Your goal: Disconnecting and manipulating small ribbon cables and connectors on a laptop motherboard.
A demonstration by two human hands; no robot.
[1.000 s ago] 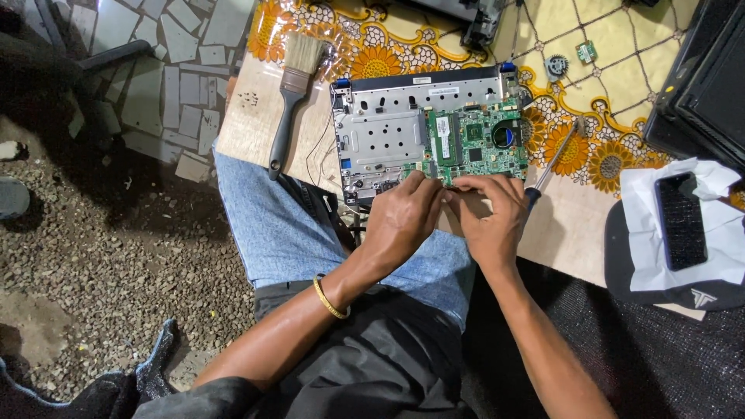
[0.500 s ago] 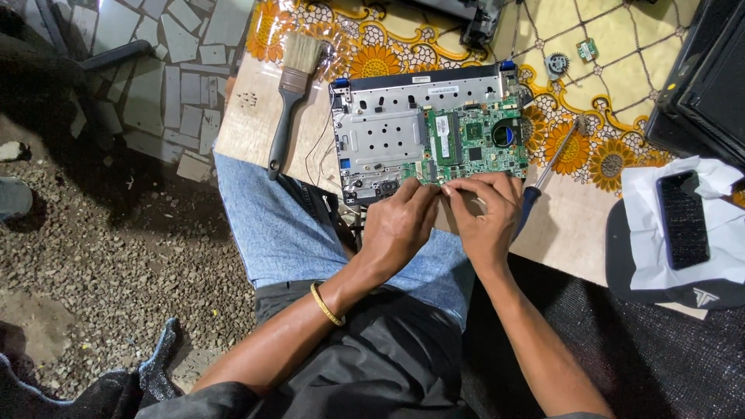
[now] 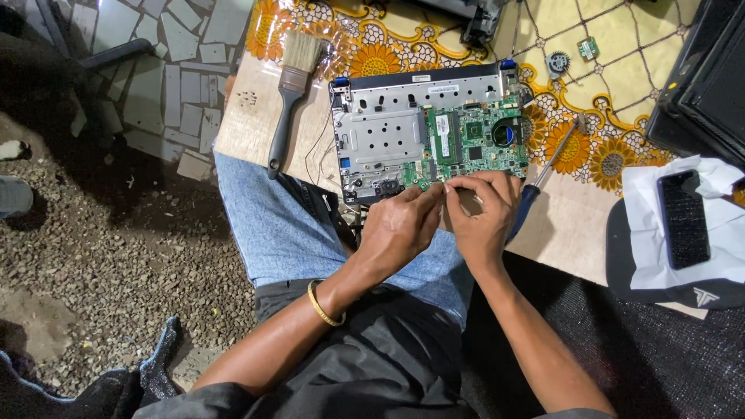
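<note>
A low bench [image 3: 574, 225], covered at its far side with a cloth of yellow sunflowers and bare pale board nearer, carries everything. Largest on it is the opened laptop chassis [image 3: 388, 128], a flat grey metal tray with punched holes; set in its right half is a green circuit board [image 3: 481, 143] with a memory stick, a chip and a round blue-centred fan hole. It lies at the bench's near edge, just beyond the person's denim-clad knee.

Right of it, a black phone [image 3: 683, 221] lies in crumpled white paper [image 3: 725, 256] on a dark cap, part hidden by the folds. A black case at the far right is cut off by the frame.

Left of the chassis lies a paintbrush [image 3: 291, 93], dark handle, pale bristles. A screwdriver [image 3: 543, 174] with a blue handle slants at the right, its handle part hidden behind the right hand.

The left hand [image 3: 400, 229] and right hand [image 3: 481, 213] meet at the board's near edge, fingertips pinched together on it; what they pinch is too small to make out.
</note>
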